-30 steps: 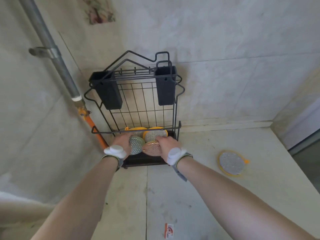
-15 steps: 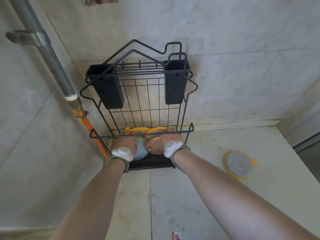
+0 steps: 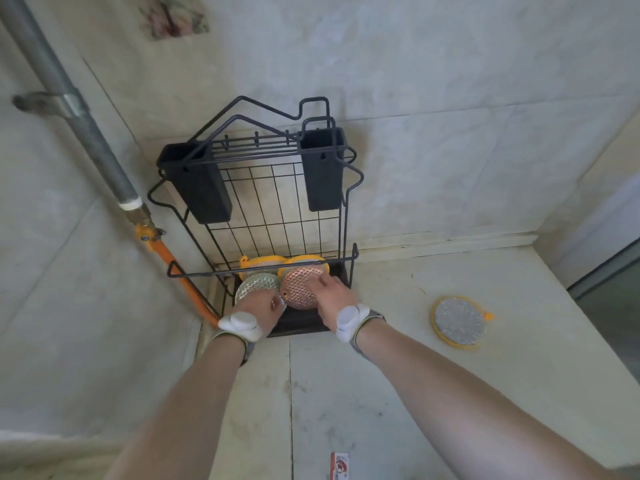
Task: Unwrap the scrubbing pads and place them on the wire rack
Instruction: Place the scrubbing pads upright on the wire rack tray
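Note:
A black wire rack (image 3: 349, 202) stands against the tiled wall with two black cups hung on it. In its bottom basket two yellow-rimmed pads (image 3: 301, 261) lean at the back. In front of them stand a silver-green pad (image 3: 256, 285) and a copper pad (image 3: 299, 287), side by side. My left hand (image 3: 259, 308) grips the silver-green pad's lower edge, thumb over it. My right hand (image 3: 329, 294) holds the copper pad by its right edge with the fingertips. One more silver pad with a yellow rim (image 3: 459, 320) lies flat on the counter to the right.
A grey pipe (image 3: 86, 133) runs down the left wall into an orange hose (image 3: 180, 271) beside the rack. A small red and white label (image 3: 339, 465) lies on the pale counter near me. A dark frame edge (image 3: 609, 271) stands at far right.
Both hands have carried the silver-green and copper pads from in front of the rack down into its bottom basket, where they now stand upright.

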`<state>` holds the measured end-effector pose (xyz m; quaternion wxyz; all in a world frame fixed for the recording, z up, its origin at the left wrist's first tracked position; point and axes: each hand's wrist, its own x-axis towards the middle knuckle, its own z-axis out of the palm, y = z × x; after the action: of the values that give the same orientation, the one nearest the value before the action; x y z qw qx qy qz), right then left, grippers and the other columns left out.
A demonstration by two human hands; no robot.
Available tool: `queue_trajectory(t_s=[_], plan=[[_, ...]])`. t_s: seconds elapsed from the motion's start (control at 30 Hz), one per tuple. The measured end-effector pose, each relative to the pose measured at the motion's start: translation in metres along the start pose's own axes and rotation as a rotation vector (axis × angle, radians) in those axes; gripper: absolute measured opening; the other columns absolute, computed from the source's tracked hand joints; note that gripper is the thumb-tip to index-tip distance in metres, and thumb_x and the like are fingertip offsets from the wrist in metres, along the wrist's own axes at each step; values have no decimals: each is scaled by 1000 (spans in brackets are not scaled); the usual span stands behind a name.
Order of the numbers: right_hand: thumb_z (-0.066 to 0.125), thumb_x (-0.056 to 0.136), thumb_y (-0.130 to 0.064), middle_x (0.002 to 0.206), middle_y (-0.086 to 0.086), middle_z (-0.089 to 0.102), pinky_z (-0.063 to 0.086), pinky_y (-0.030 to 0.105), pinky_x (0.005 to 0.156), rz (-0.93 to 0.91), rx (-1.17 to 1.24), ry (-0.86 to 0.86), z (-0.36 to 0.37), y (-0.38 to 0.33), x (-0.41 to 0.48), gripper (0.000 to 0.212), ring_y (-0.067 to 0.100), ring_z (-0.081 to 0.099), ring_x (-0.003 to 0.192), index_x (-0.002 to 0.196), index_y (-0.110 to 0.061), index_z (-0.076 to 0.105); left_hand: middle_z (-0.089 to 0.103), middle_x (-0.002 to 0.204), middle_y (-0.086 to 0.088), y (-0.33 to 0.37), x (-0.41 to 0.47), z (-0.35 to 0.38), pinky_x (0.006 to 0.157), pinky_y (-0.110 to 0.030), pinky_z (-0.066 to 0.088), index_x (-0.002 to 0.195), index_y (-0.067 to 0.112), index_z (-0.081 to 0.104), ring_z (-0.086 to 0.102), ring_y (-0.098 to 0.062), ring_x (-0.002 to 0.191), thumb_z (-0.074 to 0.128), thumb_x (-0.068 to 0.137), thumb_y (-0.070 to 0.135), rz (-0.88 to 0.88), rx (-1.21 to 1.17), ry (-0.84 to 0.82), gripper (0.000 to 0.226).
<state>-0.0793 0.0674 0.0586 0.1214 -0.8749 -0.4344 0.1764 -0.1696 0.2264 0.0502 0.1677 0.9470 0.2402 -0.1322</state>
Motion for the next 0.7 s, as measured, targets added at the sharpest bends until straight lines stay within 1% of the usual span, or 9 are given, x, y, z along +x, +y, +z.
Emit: queue_trajectory(t_s=[0.1, 0.17, 0.23, 0.33, 0.43, 0.5, 0.6, 0.7], plan=[[49, 87, -3, 122, 19, 55, 50, 43, 82, -51, -15, -57, 2, 20, -29, 30, 38, 55, 109, 117, -5, 54, 70, 102, -5, 23, -9, 16, 79, -33, 48, 97, 19, 65, 63, -23, 89, 46, 94, 31, 65, -35, -127, 23], [46, 91, -13, 119, 15, 58, 48, 41, 81, -6, -40, -67, -2, 43, -50, 26, 36, 57, 106, 114, -10, 57, 71, 103, -1, 45, -14, 31, 80, -31, 48, 99, 20, 66, 65, -24, 94, 46, 93, 33, 110, -19, -176, 24], [44, 93, -18, 120, 11, 57, 47, 40, 82, 82, -57, -62, -8, 72, -70, 27, 35, 57, 108, 115, -13, 57, 71, 106, 1, 72, -18, 46, 83, -29, 49, 99, 24, 66, 66, -23, 97, 44, 90, 36, 120, 11, -249, 26], [41, 95, -18, 123, 9, 55, 45, 37, 84, 217, -13, -9, -18, 117, -96, 29, 31, 53, 115, 120, -13, 55, 70, 108, -1, 111, -14, 65, 91, -38, 52, 96, 30, 66, 65, -26, 102, 42, 83, 43, 101, -9, -313, 31], [41, 96, -19, 124, 7, 54, 43, 37, 88, 367, 59, 55, -26, 164, -121, 28, 29, 49, 119, 120, -16, 55, 69, 110, -2, 158, -5, 81, 91, -36, 51, 96, 28, 66, 64, -24, 98, 43, 87, 40, 125, -51, -327, 27], [43, 94, -17, 126, 7, 53, 44, 36, 92, 450, 96, 71, -27, 189, -133, 30, 29, 47, 121, 121, -17, 56, 69, 113, -3, 190, -2, 87, 88, -34, 51, 95, 28, 64, 64, -26, 99, 41, 89, 36, 133, -90, -317, 25], [43, 94, -16, 133, 8, 48, 44, 37, 97, 553, 157, 70, -25, 218, -148, 35, 29, 45, 124, 128, -18, 52, 66, 115, -4, 230, 2, 99, 82, -30, 49, 109, 25, 66, 63, -27, 98, 41, 92, 32, 85, -152, -296, 31], [46, 93, -19, 140, 9, 41, 43, 40, 101, 648, 254, 58, -17, 246, -159, 42, 30, 44, 127, 135, -20, 45, 61, 128, -6, 262, 11, 117, 94, -32, 47, 124, 24, 58, 57, -28, 115, 43, 93, 32, 39, -222, -290, 35]])
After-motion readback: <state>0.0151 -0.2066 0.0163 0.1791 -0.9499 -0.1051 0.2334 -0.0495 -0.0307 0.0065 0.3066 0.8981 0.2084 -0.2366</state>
